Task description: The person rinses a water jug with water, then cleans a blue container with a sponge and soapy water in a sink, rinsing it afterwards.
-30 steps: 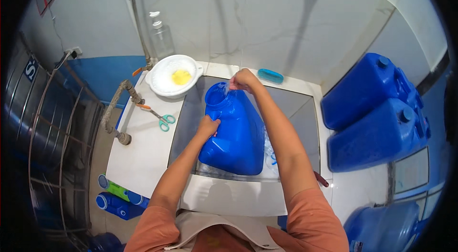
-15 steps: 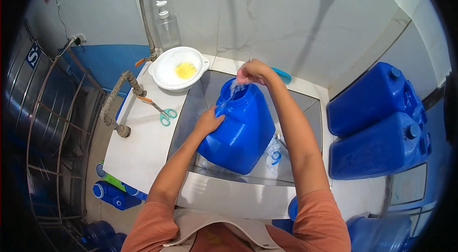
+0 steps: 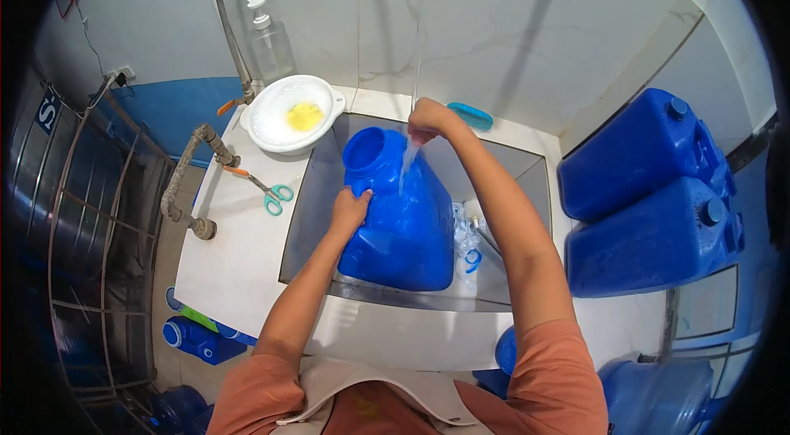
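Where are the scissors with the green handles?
The scissors lie on the white counter to the person's left of the sink, just below the white bowl and beside the pipe.

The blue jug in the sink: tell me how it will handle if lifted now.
The blue jug is probably slippery, since water runs over it. It looks stiff-walled and bulky, likely needing both the left hand and the right hand. Its open mouth may spill.
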### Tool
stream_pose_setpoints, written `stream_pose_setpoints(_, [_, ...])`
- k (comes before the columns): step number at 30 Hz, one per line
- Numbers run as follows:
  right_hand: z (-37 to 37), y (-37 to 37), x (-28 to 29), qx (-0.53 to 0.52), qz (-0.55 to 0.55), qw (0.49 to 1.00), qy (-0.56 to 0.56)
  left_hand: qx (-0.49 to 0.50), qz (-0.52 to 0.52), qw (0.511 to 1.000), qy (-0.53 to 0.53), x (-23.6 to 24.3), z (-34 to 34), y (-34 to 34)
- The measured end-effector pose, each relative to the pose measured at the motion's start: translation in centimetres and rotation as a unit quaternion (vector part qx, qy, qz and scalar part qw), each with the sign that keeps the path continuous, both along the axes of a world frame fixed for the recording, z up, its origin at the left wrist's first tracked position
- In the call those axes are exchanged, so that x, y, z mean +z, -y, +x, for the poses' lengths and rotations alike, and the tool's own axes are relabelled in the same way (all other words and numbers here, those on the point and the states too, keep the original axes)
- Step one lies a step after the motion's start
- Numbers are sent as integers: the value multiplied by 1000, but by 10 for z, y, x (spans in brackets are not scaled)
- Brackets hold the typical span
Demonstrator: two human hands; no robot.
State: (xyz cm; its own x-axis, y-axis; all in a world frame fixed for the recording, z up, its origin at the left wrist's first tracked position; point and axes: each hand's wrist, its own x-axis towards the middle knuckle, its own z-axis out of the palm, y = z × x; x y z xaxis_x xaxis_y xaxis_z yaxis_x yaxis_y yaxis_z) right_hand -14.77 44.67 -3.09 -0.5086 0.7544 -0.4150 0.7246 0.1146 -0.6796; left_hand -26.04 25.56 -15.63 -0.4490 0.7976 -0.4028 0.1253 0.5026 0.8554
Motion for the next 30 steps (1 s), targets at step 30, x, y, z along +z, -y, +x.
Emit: stream_pose_setpoints(30, [68, 77, -71, 280, 565, 773, -66, -108, 214, 967, 85, -15, 18, 32])
